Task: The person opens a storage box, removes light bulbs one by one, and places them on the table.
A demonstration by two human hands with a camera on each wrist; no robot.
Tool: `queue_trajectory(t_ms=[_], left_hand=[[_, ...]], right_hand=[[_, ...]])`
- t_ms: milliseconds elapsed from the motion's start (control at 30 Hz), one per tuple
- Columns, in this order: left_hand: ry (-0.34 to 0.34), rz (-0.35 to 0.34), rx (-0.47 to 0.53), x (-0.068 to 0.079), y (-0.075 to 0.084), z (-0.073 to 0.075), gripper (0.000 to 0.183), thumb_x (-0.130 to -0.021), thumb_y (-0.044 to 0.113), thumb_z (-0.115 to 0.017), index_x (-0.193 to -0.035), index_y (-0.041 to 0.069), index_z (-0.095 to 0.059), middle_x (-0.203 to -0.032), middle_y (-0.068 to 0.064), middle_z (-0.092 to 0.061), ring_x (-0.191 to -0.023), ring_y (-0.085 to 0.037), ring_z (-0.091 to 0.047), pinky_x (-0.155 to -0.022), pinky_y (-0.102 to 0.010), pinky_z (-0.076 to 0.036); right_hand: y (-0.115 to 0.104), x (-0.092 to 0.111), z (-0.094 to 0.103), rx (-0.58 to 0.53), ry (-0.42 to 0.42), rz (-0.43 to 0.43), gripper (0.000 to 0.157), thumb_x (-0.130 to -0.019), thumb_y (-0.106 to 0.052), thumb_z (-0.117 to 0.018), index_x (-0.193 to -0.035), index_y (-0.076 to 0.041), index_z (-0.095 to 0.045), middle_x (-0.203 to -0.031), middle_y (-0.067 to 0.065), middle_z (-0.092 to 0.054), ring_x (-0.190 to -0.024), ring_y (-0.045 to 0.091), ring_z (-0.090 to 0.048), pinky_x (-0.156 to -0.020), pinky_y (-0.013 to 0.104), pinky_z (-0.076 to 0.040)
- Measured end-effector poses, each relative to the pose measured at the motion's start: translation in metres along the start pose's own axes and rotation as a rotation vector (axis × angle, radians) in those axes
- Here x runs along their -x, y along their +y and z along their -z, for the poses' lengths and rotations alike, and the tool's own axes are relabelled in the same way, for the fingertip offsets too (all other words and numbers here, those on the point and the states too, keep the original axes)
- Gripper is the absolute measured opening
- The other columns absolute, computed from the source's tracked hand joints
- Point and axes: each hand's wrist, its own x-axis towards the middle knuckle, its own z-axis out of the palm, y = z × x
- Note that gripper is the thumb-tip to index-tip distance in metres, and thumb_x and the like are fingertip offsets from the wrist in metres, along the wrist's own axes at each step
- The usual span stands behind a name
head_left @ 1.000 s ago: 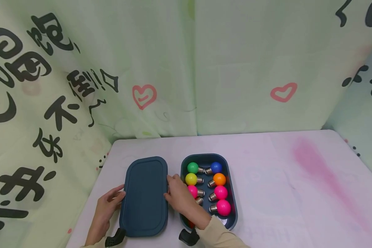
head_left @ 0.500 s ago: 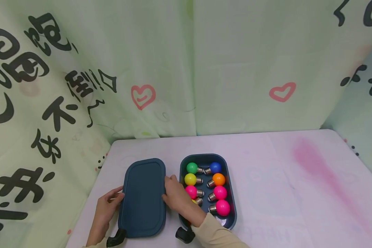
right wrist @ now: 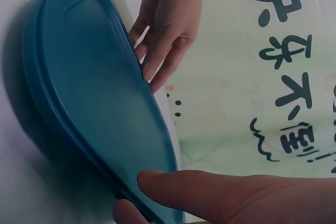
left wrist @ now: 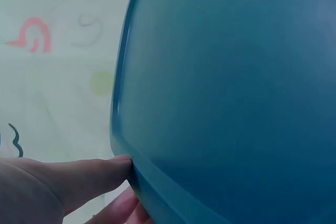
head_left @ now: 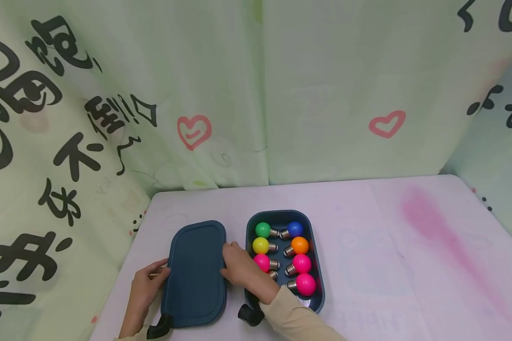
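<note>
A dark blue lid (head_left: 195,274) with rounded corners is held between both hands, left of an open box of the same colour (head_left: 278,217). My left hand (head_left: 147,286) pinches its left edge, thumb (left wrist: 100,178) on top and fingers under the rim in the left wrist view. On the opposite edge, my right hand (head_left: 243,267) pinches with the thumb (right wrist: 173,184) on the top face. Inside the box lie coloured bulbs with metal screw bases, among them a green bulb (head_left: 262,229), a blue bulb (head_left: 296,229) and an orange bulb (head_left: 300,245). My right forearm hides the box's near left corner.
The white table (head_left: 367,246) has a pink smear (head_left: 431,227) towards its right. A pale green printed curtain (head_left: 324,94) hangs behind the table and along its left side. Black wrist mounts (head_left: 251,315) sit at both wrists.
The lid's far edge has come slightly lower and nearer, with a small shift left, both hands staying on its edges. The whole head view has drifted a little; the bulbs keep their places.
</note>
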Motion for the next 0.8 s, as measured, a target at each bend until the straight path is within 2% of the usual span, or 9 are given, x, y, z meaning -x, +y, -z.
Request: queue_trajectory(t_ms=[133,200,367,500,667,800], left_hand=[[0.012,-0.014,-0.043,-0.002,-0.002,0.001,0.038,-0.093,0.012,-0.067,-0.127,-0.006,-0.063,-0.103,-0.022,-0.07,-0.083,-0.017,-0.07,-0.063,-0.022,-0.051],[0.022,0.005,-0.056,-0.003,-0.005,0.002,0.038,-0.093,0.014,-0.067,-0.125,-0.005,-0.064,-0.103,-0.021,-0.07,-0.083,-0.016,-0.069,-0.063,-0.022,-0.05],[0.03,0.088,-0.002,-0.003,-0.014,0.006,0.036,-0.092,0.012,-0.066,-0.123,-0.007,-0.064,-0.1,-0.016,-0.071,-0.076,-0.009,-0.063,-0.062,-0.023,-0.053],[0.008,0.085,0.052,-0.002,-0.013,0.008,0.037,-0.092,0.012,-0.066,-0.122,-0.009,-0.063,-0.097,-0.014,-0.071,-0.075,-0.008,-0.063,-0.061,-0.024,-0.054],[-0.001,0.081,0.051,-0.001,-0.007,0.005,0.037,-0.092,0.013,-0.067,-0.122,-0.008,-0.063,-0.101,-0.015,-0.072,-0.077,-0.006,-0.063,-0.063,-0.023,-0.054],[0.009,0.069,0.04,-0.001,-0.004,0.004,0.039,-0.093,0.017,-0.068,-0.124,-0.006,-0.063,-0.106,-0.017,-0.071,-0.08,-0.008,-0.064,-0.064,-0.021,-0.053]], right_hand=[[-0.001,-0.001,0.003,0.041,-0.034,0.027,0.032,-0.087,-0.01,-0.075,-0.112,0.006,-0.061,-0.092,0.012,-0.059,-0.078,0.02,-0.054,-0.07,0.028,-0.053],[-0.001,-0.001,0.004,0.037,-0.059,0.035,0.029,-0.088,-0.011,-0.075,-0.109,0.004,-0.062,-0.089,0.01,-0.06,-0.075,0.018,-0.053,-0.065,0.025,-0.05],[-0.003,-0.001,0.002,0.017,-0.102,0.04,0.026,-0.088,-0.014,-0.075,-0.106,0.001,-0.062,-0.082,0.007,-0.06,-0.069,0.016,-0.054,-0.059,0.022,-0.047],[-0.004,-0.002,0.001,0.054,-0.095,0.035,0.023,-0.089,-0.015,-0.074,-0.103,-0.001,-0.062,-0.078,0.005,-0.057,-0.067,0.015,-0.053,-0.057,0.022,-0.046],[-0.004,0.0,0.001,0.072,-0.084,0.032,0.031,-0.089,-0.017,-0.075,-0.112,0.0,-0.062,-0.091,0.01,-0.064,-0.074,0.017,-0.056,-0.062,0.023,-0.051],[-0.003,0.003,0.002,0.054,-0.058,0.042,0.042,-0.09,-0.018,-0.073,-0.125,0.001,-0.059,-0.112,0.014,-0.067,-0.091,0.021,-0.064,-0.076,0.029,-0.058]])
